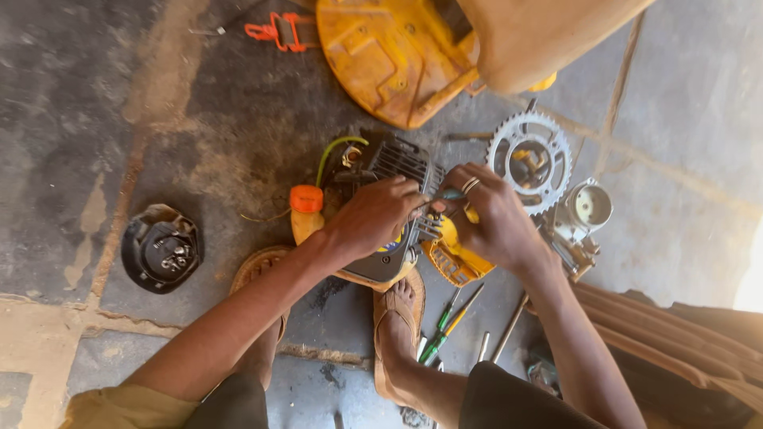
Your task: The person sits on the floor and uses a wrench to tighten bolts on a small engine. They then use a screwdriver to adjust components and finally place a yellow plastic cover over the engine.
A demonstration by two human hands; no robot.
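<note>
The left hand [373, 216] grips the small engine [389, 171] on the floor [95, 95]; the right hand [489, 214] pinches what looks like a small tool [447, 199] against it.

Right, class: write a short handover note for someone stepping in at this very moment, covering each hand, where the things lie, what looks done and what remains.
Left hand: gripping the black finned small engine on the concrete floor.
Right hand: pinching a small part at the engine's side; which part is unclear.
Nearby: silver toothed sprocket and grey metal housing to the right, green-handled screwdrivers by the sandalled foot, black round cover far left.
Done: yellow plastic casing lies detached.
Left: engine still in hand.
</note>
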